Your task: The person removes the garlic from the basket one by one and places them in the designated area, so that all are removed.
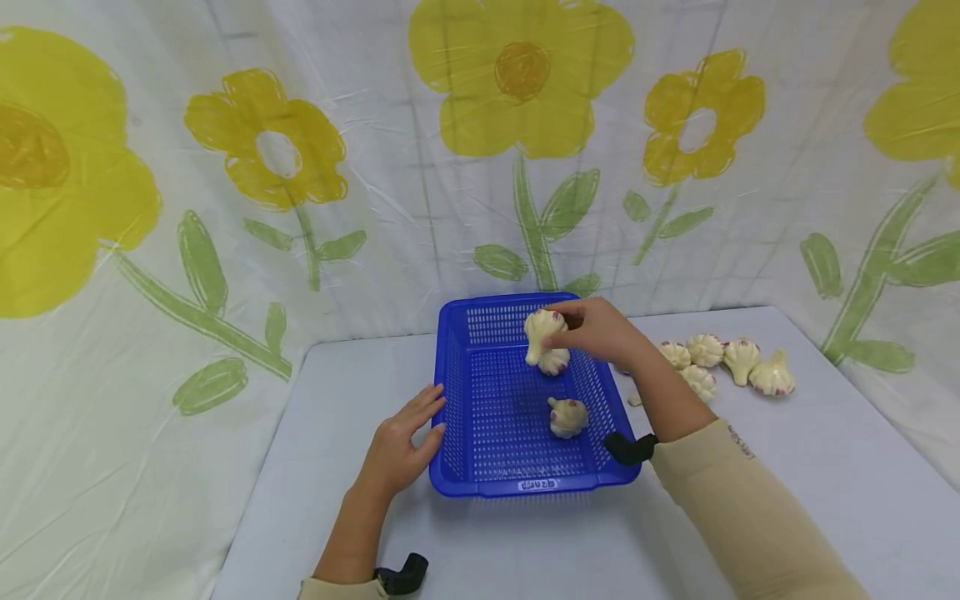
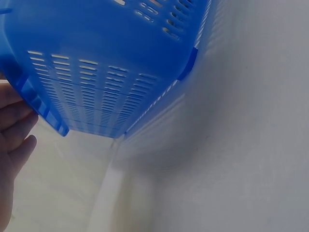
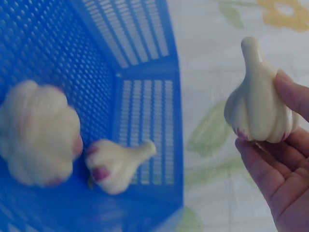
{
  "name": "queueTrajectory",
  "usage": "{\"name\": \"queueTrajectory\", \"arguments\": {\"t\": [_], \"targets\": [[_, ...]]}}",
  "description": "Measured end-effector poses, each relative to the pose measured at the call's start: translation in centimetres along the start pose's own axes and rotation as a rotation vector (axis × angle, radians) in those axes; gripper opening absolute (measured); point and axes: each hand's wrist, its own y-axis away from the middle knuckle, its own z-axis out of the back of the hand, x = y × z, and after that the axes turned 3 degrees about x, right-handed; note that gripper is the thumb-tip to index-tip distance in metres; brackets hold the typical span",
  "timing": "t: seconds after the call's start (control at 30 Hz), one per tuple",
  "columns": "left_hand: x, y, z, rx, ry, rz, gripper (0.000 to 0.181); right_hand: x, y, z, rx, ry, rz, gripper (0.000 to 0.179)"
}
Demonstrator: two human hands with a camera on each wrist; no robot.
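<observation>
A garlic bulb (image 1: 543, 330) is pinched between thumb and fingers of my right hand (image 1: 600, 333), above the far right part of a blue plastic basket (image 1: 502, 417). The right wrist view shows the same white bulb (image 3: 256, 104) with purple marks at its base and its stem pointing up. Two more garlic bulbs lie inside the basket, one nearer (image 1: 568, 418) and one farther (image 1: 553, 362), partly below the held one. My left hand (image 1: 401, 442) touches the basket's left rim with extended fingers, seen also in the left wrist view at the rim (image 2: 38, 104).
To the basket's right, several garlic bulbs (image 1: 742, 357) lie on the white table (image 1: 352, 379), some partly hidden behind my right forearm. A white curtain (image 1: 390, 208) with yellow flowers hangs behind the table. Black straps (image 1: 405, 575) circle both wrists.
</observation>
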Motion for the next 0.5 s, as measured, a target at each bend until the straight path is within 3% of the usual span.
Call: {"name": "queueTrajectory", "arguments": {"t": [0.3, 0.5], "targets": [[0.0, 0.0, 0.1, -0.009, 0.013, -0.01, 0.042, -3.3, 3.5, 2.9, -0.12, -0.128, -0.046, 0.072], [0.2, 0.1, -0.1, 0.001, 0.021, -0.004, 0.042, -6.3, 6.3, 4.2, -0.223, -0.122, -0.124, 0.079]]}}
